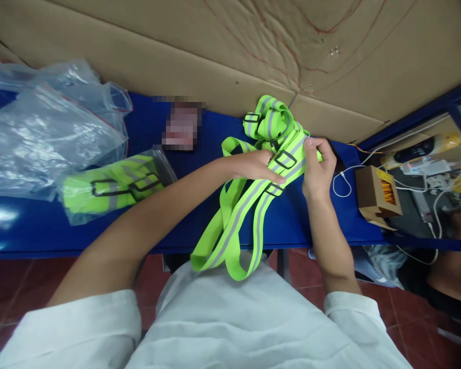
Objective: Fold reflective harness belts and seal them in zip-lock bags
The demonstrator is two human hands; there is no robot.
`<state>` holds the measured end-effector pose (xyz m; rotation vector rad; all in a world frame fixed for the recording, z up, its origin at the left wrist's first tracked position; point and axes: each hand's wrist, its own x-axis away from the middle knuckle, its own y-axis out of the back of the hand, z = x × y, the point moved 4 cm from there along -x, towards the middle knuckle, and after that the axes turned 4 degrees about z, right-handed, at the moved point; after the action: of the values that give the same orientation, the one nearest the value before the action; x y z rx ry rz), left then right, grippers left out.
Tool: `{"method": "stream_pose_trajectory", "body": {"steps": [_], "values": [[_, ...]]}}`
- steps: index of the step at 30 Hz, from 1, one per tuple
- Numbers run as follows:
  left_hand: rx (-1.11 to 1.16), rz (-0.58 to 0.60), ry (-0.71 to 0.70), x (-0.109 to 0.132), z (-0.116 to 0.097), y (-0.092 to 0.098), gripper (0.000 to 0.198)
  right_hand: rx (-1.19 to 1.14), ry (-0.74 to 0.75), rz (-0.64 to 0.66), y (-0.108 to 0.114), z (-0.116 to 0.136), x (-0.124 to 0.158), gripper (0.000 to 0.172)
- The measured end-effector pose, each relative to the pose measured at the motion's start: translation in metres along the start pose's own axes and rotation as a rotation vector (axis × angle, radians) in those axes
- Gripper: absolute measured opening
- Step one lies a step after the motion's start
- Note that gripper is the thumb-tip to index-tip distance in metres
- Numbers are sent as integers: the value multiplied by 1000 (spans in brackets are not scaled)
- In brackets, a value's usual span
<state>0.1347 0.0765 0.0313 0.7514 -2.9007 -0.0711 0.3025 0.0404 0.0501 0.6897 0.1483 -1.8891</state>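
Observation:
A neon-yellow reflective strap harness with grey stripes and black buckles lies bunched on the blue table, its lower loops hanging over the front edge towards my shirt. My left hand grips the straps beside a black buckle, thumb and fingers partly hidden by the webbing. My right hand pinches the right edge of the gathered straps between thumb and curled fingers. Behind both hands sits a coiled part of the straps. Left of my forearm, a clear plastic bag holds another folded neon harness.
Clear zip bags pile up at the left of the blue table. A blurred-out item lies near the cardboard wall. To the right are a small cardboard box, white cables and another person's arm.

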Motion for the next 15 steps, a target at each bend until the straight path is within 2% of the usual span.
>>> {"method": "stream_pose_trajectory", "body": {"steps": [7,11,15], "values": [[-78,6,-21,0,4,10,35,-94,-96,98,-5,-3,0,39],[-133,14,1,5,2,16,36,-146,-129,130,-5,1,1,37],[-90,124,-27,7,-3,8,43,-341,-391,258,-13,-6,6,37]]}}
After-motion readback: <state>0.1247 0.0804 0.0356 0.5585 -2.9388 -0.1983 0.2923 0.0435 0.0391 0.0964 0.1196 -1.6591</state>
